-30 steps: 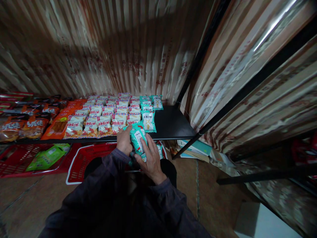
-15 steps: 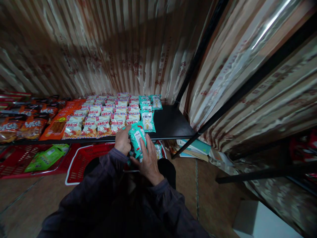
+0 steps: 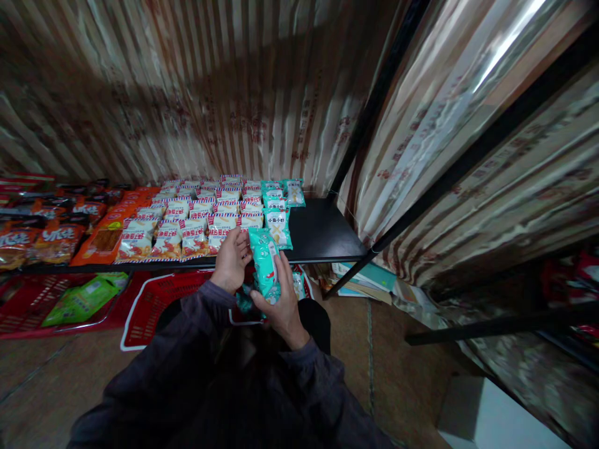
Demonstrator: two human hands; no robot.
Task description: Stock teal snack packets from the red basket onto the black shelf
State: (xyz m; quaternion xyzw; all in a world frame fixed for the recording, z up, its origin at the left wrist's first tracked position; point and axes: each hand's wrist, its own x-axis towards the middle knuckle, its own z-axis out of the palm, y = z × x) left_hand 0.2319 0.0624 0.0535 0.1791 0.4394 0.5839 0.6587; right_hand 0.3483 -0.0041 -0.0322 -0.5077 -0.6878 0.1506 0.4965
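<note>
A teal snack bag [image 3: 265,265] is gripped in my right hand [image 3: 284,305], the thumb on its near left side and the fingers along its right edge. My left hand [image 3: 231,262] is just left of the bag, fingers apart and holding nothing. Beyond the hands, teal-and-white snack bags [image 3: 278,228] stand in a column on the black shelf [image 3: 322,231]. White snack bags with striped edges [image 3: 169,238] fill several rows to their left. Under my hands sits a red basket [image 3: 156,305], with teal bags partly visible inside it.
Orange snack packs [image 3: 105,237] lie farther left on the shelf. Another red basket [image 3: 19,308] below holds green bags [image 3: 84,299]. A black shelf post [image 3: 350,271] rises on the right, near stacked papers and cardboard [image 3: 365,277]. A white box [image 3: 500,415] stands at lower right.
My left hand has let go of the teal snack bag and opened beside it. The bag has turned in my right hand, so its white label now shows less.
</note>
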